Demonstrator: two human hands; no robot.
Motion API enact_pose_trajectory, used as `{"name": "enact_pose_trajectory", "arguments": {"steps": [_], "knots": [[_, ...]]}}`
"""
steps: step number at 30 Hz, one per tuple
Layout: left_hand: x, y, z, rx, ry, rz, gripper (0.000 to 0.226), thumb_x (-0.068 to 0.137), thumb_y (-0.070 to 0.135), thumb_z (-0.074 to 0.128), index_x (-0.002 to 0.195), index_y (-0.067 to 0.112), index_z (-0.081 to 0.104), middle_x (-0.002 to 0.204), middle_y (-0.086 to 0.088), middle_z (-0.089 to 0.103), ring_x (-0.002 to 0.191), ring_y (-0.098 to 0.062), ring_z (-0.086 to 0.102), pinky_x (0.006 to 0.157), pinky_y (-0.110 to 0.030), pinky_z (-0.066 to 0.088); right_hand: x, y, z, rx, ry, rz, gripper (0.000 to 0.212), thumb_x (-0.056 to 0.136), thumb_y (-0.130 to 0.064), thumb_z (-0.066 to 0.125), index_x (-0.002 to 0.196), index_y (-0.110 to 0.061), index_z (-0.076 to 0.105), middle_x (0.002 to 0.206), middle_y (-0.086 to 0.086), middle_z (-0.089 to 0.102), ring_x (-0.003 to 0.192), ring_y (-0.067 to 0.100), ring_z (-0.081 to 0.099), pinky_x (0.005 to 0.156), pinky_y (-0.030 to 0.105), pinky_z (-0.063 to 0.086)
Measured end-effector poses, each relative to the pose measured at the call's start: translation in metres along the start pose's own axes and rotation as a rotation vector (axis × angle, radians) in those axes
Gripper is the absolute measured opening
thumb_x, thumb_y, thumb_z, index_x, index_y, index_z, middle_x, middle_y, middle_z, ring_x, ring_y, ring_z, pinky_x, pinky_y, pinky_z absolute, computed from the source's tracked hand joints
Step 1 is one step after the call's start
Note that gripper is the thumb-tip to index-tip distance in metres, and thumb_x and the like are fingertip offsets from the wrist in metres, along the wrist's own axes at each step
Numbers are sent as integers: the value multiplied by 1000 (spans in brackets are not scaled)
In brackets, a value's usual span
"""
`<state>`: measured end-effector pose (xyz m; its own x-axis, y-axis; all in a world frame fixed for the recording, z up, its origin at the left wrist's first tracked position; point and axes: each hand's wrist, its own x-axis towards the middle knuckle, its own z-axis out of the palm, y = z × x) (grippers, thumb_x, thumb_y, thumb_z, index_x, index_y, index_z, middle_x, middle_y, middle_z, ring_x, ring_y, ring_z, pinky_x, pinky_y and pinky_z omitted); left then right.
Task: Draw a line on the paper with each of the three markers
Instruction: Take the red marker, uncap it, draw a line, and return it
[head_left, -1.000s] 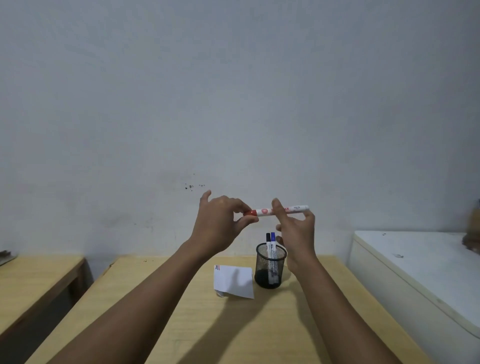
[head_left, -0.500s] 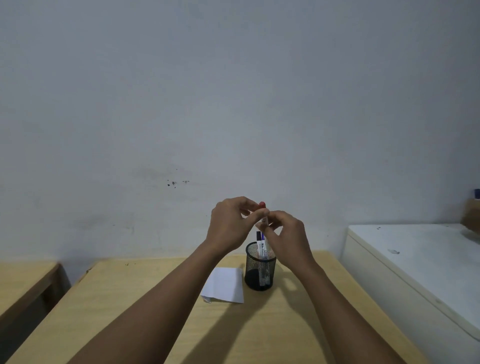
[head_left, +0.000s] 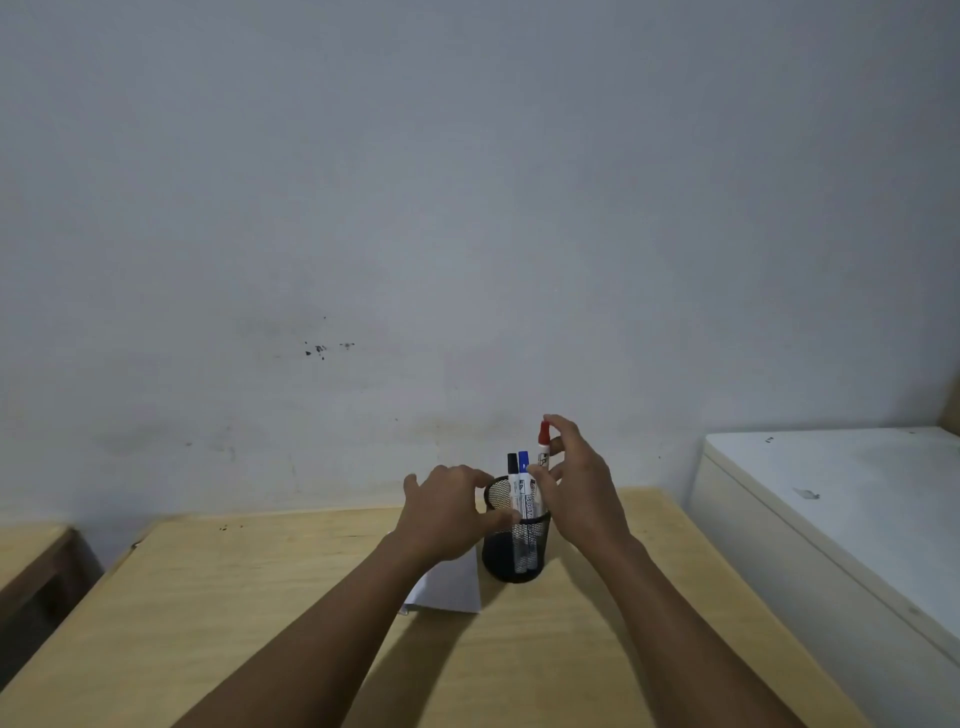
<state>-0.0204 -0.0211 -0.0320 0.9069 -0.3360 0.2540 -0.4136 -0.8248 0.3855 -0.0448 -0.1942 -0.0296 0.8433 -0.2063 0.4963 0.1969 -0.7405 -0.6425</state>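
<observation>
Lowered upright, red marker (head_left: 543, 451) in right hand (head_left: 576, 488), seemingly entering cup (head_left: 513, 545).

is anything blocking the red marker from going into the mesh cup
Nothing visible blocks it. The red-capped white marker, held upright by the right hand, is at the right side of the black mesh pen cup. The black-capped marker and blue-capped marker stand just left of it.

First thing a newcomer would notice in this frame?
The two hands meeting at the black mesh pen holder mid-table: the left hand steadies its rim while the right hand holds the capped red marker upright at its right edge. A black marker and a blue marker stand inside; white paper lies just left of it.
</observation>
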Motion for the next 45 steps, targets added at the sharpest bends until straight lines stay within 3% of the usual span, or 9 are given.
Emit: {"name": "enact_pose_trajectory", "arguments": {"steps": [3,6,15,28,38,40,42,45], "knots": [[3,-3,6,-9,13,23,51,73,68,63,113,37,65,127,10,63,122,-18,51,103,-55,27,3,10,8,-67,-37,45,51,94,-23,71,140,-29,49,98,-11,62,89,18,67,98,46,46],[5,-5,8,-24,3,38,50,75,66,63,115,36,63,126,9,62,115,-16,54,101,-54,33,5,15,15,-134,-41,77,43,96,-31,67,136,-30,53,93,-12,66,99,18,65,90,38,32],[9,-7,8,-41,-81,59,57,80,63,62,128,33,57,129,4,54,114,-18,54,100,-56,33,14,13,22,-161,-22,36,42,100,-28,62,141,-29,54,115,-6,70,111,18,62,93,37,25],[8,-6,7,-30,-152,59,61,85,61,55,138,31,47,135,4,45,119,-19,50,105,-59,27,15,13,22,-210,-93,78,38,97,-33,65,134,-31,57,109,-7,74,111,20,61,87,35,21],[9,-6,8,11,-197,53,61,90,59,50,143,30,41,144,2,38,127,-23,46,108,-63,22,22,16,28,-72,-205,102,37,105,-27,50,140,-38,53,107,-9,68,112,17,58,101,45,28],[8,-8,8,4,-194,58,62,89,59,51,143,30,40,143,2,38,126,-22,47,108,-64,23,23,14,28,-11,-238,97,36,105,-25,50,139,-36,56,107,-11,64,112,16,59,105,49,36],[8,-7,8,4,-190,66,62,89,59,51,143,30,40,143,3,38,125,-22,48,108,-63,23,26,11,25,100,-251,123,31,105,-21,50,132,-31,61,105,-8,66,106,18,66,98,53,50],[9,-7,8,2,-187,74,62,89,58,51,143,30,40,143,2,38,124,-22,48,107,-63,23,33,10,21,189,-225,178,23,104,-16,51,119,-24,67,101,2,72,90,20,71,77,41,61]]}}
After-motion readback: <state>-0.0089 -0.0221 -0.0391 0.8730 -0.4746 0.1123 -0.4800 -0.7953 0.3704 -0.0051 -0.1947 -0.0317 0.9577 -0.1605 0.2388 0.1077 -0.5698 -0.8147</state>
